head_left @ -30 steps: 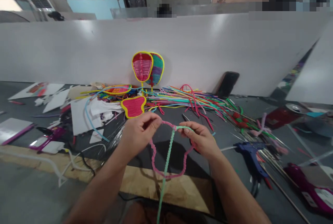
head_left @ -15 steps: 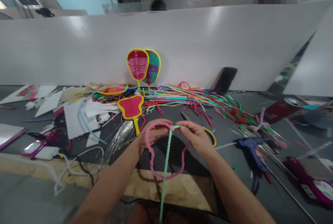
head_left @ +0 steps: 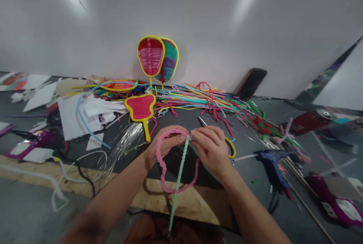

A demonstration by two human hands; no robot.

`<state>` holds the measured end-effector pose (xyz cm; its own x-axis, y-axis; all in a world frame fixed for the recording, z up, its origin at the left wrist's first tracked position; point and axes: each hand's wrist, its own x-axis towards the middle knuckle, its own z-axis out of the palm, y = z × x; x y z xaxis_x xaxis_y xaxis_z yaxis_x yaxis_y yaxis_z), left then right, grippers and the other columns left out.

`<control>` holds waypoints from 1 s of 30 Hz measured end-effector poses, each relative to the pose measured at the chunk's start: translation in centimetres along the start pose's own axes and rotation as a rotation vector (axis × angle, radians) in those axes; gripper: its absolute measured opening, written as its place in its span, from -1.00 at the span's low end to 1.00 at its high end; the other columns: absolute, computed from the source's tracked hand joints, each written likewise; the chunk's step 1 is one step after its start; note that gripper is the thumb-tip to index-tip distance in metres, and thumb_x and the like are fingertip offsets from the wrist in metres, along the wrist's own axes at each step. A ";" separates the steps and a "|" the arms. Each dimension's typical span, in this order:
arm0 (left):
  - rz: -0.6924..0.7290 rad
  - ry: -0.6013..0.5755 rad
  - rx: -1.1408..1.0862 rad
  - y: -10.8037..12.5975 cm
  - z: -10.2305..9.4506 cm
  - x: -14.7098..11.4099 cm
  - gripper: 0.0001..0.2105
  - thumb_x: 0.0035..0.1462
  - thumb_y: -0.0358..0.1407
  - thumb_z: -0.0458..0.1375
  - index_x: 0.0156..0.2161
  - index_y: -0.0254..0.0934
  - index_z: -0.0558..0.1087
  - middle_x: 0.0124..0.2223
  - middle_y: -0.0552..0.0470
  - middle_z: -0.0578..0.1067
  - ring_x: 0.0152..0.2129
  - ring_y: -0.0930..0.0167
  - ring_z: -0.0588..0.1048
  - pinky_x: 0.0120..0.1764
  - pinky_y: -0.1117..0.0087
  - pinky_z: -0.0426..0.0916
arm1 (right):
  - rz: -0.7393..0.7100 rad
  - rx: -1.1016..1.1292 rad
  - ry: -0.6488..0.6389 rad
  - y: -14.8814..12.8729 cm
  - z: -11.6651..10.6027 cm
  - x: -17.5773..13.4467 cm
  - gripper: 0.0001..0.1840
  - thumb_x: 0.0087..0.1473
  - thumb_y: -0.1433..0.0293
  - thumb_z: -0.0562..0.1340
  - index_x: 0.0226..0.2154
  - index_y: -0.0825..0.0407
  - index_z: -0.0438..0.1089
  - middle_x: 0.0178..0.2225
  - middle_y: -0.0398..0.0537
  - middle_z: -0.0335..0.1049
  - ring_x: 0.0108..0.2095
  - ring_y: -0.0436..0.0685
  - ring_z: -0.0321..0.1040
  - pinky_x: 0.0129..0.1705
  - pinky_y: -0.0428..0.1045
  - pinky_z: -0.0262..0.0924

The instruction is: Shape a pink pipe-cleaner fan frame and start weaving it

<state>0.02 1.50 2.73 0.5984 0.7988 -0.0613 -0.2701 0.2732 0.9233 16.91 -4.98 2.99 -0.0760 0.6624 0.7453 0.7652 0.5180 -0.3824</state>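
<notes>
A pink pipe-cleaner frame [head_left: 162,166], bent into a wavy closed outline, hangs between my hands over the table's near edge. A mint-green pipe cleaner [head_left: 180,168] runs from its top down across the middle and past its lower side. My left hand [head_left: 168,142] pinches the frame's upper left part near the top joint. With fingers curled together, my right hand [head_left: 212,149] grips at that same joint, where the green end meets the pink; its fingers cover that end. Beyond my right hand lie scissors [head_left: 231,148] with a yellow handle, partly hidden.
Finished fans [head_left: 151,56] lean on the white divider [head_left: 204,24]; a pink-and-yellow fan [head_left: 140,108] lies before them. Loose pipe cleaners [head_left: 195,98] spread behind my hands. A phone [head_left: 252,83] leans at right, near a blue glue gun [head_left: 272,164] and a red can [head_left: 307,123].
My right hand has turned inward and closed in on the joint, its fingers now curled over the short green end. The head view has tilted down.
</notes>
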 end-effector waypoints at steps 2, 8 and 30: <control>-0.001 -0.013 0.014 0.0 0.1 0.0 -0.82 -0.09 -0.31 0.28 -0.33 -0.35 0.48 -0.39 0.03 0.50 -0.42 0.46 0.45 -0.28 0.46 0.32 | -0.041 -0.057 0.002 -0.1 -0.1 0.0 -0.65 -0.01 0.48 0.27 -0.15 -0.17 0.38 -0.24 -0.11 0.47 -0.20 0.15 0.29 -0.13 0.12 0.16; 0.043 -0.012 0.146 0.2 0.3 -0.2 -0.78 -0.05 -0.26 0.25 -0.27 -0.34 0.48 -0.35 0.01 0.51 -0.38 0.43 0.45 -0.23 0.41 0.32 | -0.075 -0.146 -0.019 -0.1 -0.4 0.1 -0.68 0.00 0.45 0.27 -0.15 -0.17 0.38 -0.25 -0.16 0.50 -0.23 0.12 0.32 -0.11 0.12 0.06; 0.185 0.049 0.395 0.5 1.2 -0.1 -0.76 0.01 -0.19 0.18 -0.33 -0.37 0.47 -0.42 0.01 0.50 -0.46 0.46 0.43 -0.36 0.47 0.35 | 0.008 -0.063 0.040 -0.4 0.2 0.1 -0.76 -0.05 0.55 0.26 -0.29 -0.06 0.39 -0.29 -0.09 0.49 -0.21 0.14 0.33 -0.13 0.13 0.22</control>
<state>0.73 0.86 3.68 0.5279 0.8422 0.1099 -0.0547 -0.0954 0.9939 16.48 -4.99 3.14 -0.0453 0.6438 0.7639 0.8043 0.4771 -0.3543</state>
